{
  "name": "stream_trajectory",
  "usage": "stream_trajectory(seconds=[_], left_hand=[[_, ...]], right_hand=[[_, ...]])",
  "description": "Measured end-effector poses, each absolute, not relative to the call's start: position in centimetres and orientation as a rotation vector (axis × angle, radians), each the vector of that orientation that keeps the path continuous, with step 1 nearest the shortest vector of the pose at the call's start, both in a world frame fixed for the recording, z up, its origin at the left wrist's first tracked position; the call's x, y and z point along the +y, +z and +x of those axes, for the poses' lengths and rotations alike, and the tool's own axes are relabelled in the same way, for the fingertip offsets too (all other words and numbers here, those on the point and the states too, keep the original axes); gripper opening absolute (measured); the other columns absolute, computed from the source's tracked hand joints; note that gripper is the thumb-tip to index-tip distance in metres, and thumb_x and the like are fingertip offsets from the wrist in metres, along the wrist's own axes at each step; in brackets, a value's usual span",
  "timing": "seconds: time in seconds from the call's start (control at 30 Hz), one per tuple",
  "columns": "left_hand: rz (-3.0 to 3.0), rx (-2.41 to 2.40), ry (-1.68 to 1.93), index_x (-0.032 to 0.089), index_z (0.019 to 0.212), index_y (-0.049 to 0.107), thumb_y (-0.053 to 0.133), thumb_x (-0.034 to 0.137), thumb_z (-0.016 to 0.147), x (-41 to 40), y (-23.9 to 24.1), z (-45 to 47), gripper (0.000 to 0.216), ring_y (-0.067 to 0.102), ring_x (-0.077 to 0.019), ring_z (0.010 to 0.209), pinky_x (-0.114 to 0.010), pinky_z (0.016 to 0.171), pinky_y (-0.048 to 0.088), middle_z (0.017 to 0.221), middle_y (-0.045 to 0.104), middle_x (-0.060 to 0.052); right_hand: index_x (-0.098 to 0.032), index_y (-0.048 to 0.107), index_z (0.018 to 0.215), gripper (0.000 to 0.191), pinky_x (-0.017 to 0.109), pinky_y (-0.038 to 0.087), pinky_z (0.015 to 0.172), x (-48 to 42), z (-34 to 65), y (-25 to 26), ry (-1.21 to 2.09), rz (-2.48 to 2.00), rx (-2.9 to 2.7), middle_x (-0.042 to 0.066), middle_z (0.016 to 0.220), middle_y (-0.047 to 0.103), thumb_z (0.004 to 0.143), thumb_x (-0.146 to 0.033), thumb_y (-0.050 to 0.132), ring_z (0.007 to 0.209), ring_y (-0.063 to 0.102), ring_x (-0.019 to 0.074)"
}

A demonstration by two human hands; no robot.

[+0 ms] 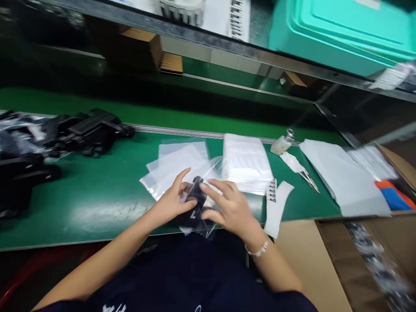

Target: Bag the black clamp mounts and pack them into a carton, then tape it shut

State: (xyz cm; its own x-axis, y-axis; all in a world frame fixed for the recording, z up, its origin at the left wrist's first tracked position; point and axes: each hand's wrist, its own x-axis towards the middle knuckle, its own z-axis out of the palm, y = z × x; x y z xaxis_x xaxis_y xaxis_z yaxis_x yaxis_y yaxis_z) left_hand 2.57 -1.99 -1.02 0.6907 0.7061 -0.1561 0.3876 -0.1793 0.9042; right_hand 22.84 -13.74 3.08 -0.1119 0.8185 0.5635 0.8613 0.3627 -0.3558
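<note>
Near the bench's front edge, my left hand [175, 200] grips a black plastic part [197, 196] with its thumb and fingers. A clear plastic bag [211, 227] lies about the part, and a white L mark shows low on the black surface. I cannot tell how far the part sits inside the bag. My right hand [229, 207] is at the part's right side, slightly blurred, its thumb and fingers apart and the index fingertip at the part. Loose clear bags [177, 162] lie fanned just beyond my hands, beside a thick stack of bags [247, 160].
Black plastic parts [94, 130] are piled on the left. To the right are a label strip [276, 208], a small bottle [283, 143], tweezers [308, 180] and white sheets [344, 177]. A shelf edge [227, 50] with a teal bin [341, 39] hangs above; an open carton [305, 260] stands below right.
</note>
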Motion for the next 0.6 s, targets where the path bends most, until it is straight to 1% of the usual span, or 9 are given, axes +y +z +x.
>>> stream_trajectory(seconds=[0.07,0.13,0.23,0.3,0.33,0.43,0.47,0.53,0.6], left_hand=[[1.98,0.767,0.278,0.028,0.155,-0.003,0.064,0.036,0.076,-3.1,-1.1,2.7,0.104,0.069,-0.0229,0.091,-0.036,0.083,0.054,0.111,0.068,-0.007],[2.144,0.577,0.26,0.033,0.154,-0.011,0.062,0.036,0.078,-3.9,-1.3,2.9,0.106,0.07,-0.0246,0.091,-0.036,0.079,0.056,0.114,0.069,-0.007],[2.317,0.254,0.384,0.046,0.152,-0.012,0.058,0.035,0.084,-4.8,-1.5,4.6,0.098,0.071,-0.027,0.099,-0.041,0.082,0.058,0.116,0.07,-0.003],[2.334,0.108,0.418,0.056,0.149,-0.008,0.057,0.037,0.085,-5.8,-0.9,6.6,0.092,0.07,-0.0272,0.103,-0.04,0.079,0.06,0.12,0.069,0.001],[2.321,0.087,0.408,0.059,0.148,-0.004,0.057,0.04,0.085,-6.3,-0.4,7.6,0.089,0.069,-0.0276,0.106,-0.038,0.075,0.061,0.126,0.067,0.003],[2.294,0.141,0.379,0.063,0.146,0.013,0.054,0.049,0.084,-7.5,0.8,10.2,0.075,0.061,-0.0298,0.12,-0.036,0.068,0.063,0.142,0.055,0.01],[2.294,0.191,0.369,0.064,0.143,0.022,0.052,0.05,0.084,-7.6,1.0,10.8,0.068,0.059,-0.0305,0.123,-0.037,0.067,0.064,0.143,0.053,0.013],[2.285,0.311,0.329,0.066,0.134,0.038,0.052,0.05,0.083,-7.5,1.0,11.7,0.055,0.058,-0.0312,0.124,-0.035,0.061,0.064,0.136,0.057,0.016],[2.249,0.43,0.28,0.067,0.127,0.046,0.052,0.051,0.083,-7.4,0.5,12.4,0.046,0.058,-0.0307,0.122,-0.03,0.051,0.061,0.128,0.06,0.015]], right_hand=[[-0.024,0.063,0.121,0.049,0.033,0.055,0.081,-13.5,22.1,3.5,-0.003,-1.57,-2.018,0.008,0.113,0.068,0.085,-0.056,0.065,0.097,0.063,0.023],[-0.021,0.064,0.111,0.043,0.026,0.054,0.075,-13.6,22.6,3.6,0.234,-1.579,-2.057,0.005,0.1,0.07,0.082,-0.054,0.068,0.089,0.065,0.0179],[-0.023,0.06,0.098,0.032,0.018,0.05,0.069,-15.5,24.9,3.6,0.561,-1.427,-2.046,-0.003,0.088,0.07,0.082,-0.049,0.069,0.078,0.066,0.0112],[-0.024,0.059,0.091,0.028,0.018,0.049,0.066,-18.4,26.7,3.4,0.587,-1.367,-1.925,-0.005,0.081,0.069,0.084,-0.05,0.064,0.072,0.065,0.0098],[-0.024,0.06,0.087,0.029,0.019,0.049,0.064,-20.5,27.6,3.4,0.564,-1.382,-1.822,-0.005,0.078,0.068,0.085,-0.053,0.06,0.069,0.065,0.0097],[-0.025,0.064,0.079,0.042,0.023,0.049,0.055,-28.9,30.5,3.4,0.243,-1.691,-1.248,-0.005,0.07,0.067,0.084,-0.065,0.052,0.057,0.061,0.012],[-0.026,0.063,0.074,0.044,0.025,0.048,0.052,-32.3,31.6,3.5,-0.047,-1.833,-0.934,-0.004,0.065,0.064,0.081,-0.068,0.053,0.054,0.059,0.0135],[-0.023,0.059,0.082,0.036,0.028,0.046,0.055,-38.8,34.2,3.8,-0.35,-1.873,-0.613,-0.001,0.069,0.061,0.086,-0.058,0.05,0.058,0.057,0.0153],[-0.022,0.054,0.085,0.029,0.028,0.044,0.062,-44.2,37.2,3.9,-0.63,-1.869,-0.365,-0.002,0.074,0.056,0.087,-0.051,0.05,0.064,0.054,0.0144]])
